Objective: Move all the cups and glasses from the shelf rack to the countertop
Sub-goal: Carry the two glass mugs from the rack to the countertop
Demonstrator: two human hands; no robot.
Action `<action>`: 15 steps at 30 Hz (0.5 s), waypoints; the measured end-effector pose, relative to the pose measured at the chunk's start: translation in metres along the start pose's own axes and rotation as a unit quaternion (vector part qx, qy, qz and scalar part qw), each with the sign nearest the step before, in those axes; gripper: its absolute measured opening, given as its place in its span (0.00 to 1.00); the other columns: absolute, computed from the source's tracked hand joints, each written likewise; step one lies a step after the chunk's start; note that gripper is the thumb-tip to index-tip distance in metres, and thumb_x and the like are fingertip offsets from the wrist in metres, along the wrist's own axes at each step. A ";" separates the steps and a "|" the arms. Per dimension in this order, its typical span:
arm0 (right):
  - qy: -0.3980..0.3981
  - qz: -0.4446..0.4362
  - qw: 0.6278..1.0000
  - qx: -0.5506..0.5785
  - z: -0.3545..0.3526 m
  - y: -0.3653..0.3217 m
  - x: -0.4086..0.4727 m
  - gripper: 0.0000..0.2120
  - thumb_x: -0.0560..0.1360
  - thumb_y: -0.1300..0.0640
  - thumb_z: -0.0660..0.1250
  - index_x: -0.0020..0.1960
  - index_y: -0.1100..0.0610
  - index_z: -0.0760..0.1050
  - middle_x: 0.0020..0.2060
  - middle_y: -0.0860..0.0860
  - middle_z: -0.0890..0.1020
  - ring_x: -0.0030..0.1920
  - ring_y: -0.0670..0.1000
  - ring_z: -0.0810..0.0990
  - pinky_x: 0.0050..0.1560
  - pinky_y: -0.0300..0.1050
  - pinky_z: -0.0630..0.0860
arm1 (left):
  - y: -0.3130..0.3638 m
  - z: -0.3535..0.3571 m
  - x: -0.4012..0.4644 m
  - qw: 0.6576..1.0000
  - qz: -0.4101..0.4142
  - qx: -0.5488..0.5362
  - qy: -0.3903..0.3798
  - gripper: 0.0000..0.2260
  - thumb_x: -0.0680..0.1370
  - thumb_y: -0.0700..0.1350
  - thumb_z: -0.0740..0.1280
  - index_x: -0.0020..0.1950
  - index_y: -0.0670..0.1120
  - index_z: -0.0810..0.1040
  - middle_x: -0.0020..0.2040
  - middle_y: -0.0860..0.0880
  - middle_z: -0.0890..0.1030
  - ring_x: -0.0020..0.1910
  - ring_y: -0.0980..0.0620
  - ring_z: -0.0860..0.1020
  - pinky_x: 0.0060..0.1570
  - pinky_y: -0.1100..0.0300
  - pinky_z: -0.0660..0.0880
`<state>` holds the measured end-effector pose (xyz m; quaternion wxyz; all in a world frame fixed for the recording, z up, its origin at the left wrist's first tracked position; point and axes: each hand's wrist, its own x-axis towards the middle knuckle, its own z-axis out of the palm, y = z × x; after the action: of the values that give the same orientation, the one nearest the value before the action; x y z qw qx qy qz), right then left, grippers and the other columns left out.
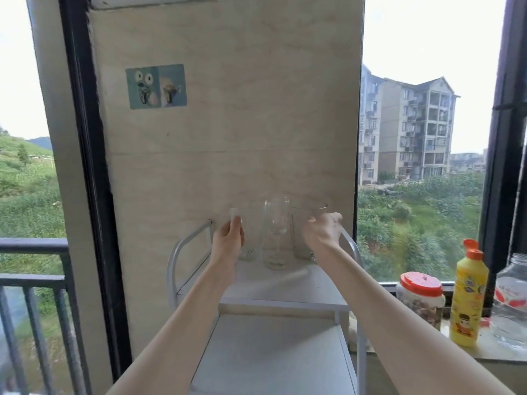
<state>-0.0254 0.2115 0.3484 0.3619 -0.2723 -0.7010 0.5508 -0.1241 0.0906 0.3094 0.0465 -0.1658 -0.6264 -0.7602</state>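
Note:
Three clear glasses stand in a row at the back of the white shelf rack's top tier [256, 292]. My left hand [228, 238] wraps around the small left glass [248, 246], fingers up at its rim. A tall middle glass [276, 235] stands free between my hands. My right hand [323, 232] grips the wide right glass [302, 226] near its rim. Both held glasses look to rest on the shelf.
The rack's lower tier [273, 357] juts toward me. White side rails [176, 252] curve up on both sides. On the window ledge at right stand a red-lidded jar [420, 297], a yellow bottle [467, 300] and a large clear jar [512, 303]. A tiled wall panel [228, 124] is behind.

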 end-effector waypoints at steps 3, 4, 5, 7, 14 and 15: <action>0.011 -0.013 1.000 0.023 0.000 0.004 0.000 0.08 0.78 0.63 0.53 0.56 0.62 0.58 0.41 0.51 0.68 0.37 0.50 0.69 0.28 0.42 0.63 | -0.001 -0.005 0.001 0.999 0.012 -0.028 0.013 0.16 0.78 0.45 0.58 0.30 0.49 0.63 0.20 0.57 0.63 0.28 0.54 0.59 0.32 0.56 0.57; 0.014 -0.015 0.999 0.027 -0.001 0.005 -0.001 0.06 0.77 0.63 0.53 0.53 0.60 0.57 0.37 0.50 0.66 0.34 0.48 0.67 0.26 0.42 0.62 | -0.001 -0.007 0.001 0.999 0.021 -0.027 0.013 0.16 0.78 0.44 0.58 0.29 0.49 0.63 0.20 0.57 0.63 0.28 0.54 0.59 0.33 0.56 0.56; 0.017 -0.018 0.999 0.033 -0.002 0.005 -0.002 0.05 0.77 0.63 0.53 0.52 0.60 0.57 0.36 0.49 0.65 0.33 0.47 0.66 0.26 0.42 0.61 | 0.000 -0.009 0.000 0.999 0.032 -0.025 0.013 0.17 0.78 0.44 0.58 0.29 0.50 0.62 0.20 0.57 0.62 0.28 0.54 0.59 0.33 0.55 0.56; 0.025 -0.028 0.998 0.045 -0.004 0.004 -0.005 0.04 0.78 0.63 0.53 0.50 0.59 0.57 0.35 0.50 0.66 0.33 0.47 0.67 0.26 0.42 0.61 | 0.005 -0.013 -0.003 0.998 0.050 -0.021 0.012 0.16 0.77 0.45 0.57 0.29 0.50 0.61 0.21 0.57 0.62 0.28 0.54 0.58 0.33 0.55 0.55; 0.085 -0.099 0.989 0.071 -0.022 -0.025 -0.020 0.03 0.79 0.61 0.54 0.48 0.57 0.58 0.34 0.50 0.67 0.33 0.47 0.69 0.31 0.45 0.63 | 0.039 -0.027 -0.028 0.993 0.105 -0.024 0.041 0.17 0.78 0.47 0.57 0.30 0.50 0.59 0.24 0.56 0.60 0.26 0.56 0.58 0.25 0.63 0.56; 0.088 -0.112 0.986 0.082 -0.025 -0.031 -0.023 0.03 0.79 0.62 0.54 0.48 0.57 0.58 0.34 0.50 0.68 0.34 0.47 0.69 0.34 0.46 0.65 | 0.045 -0.029 -0.033 0.993 0.112 -0.029 0.040 0.17 0.78 0.47 0.57 0.30 0.50 0.59 0.23 0.57 0.60 0.25 0.57 0.58 0.25 0.64 0.56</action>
<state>0.0094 0.2001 0.3773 0.5026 -0.2090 -0.6449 0.5364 -0.0866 0.0485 0.3371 0.1513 -0.2056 -0.5792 -0.7742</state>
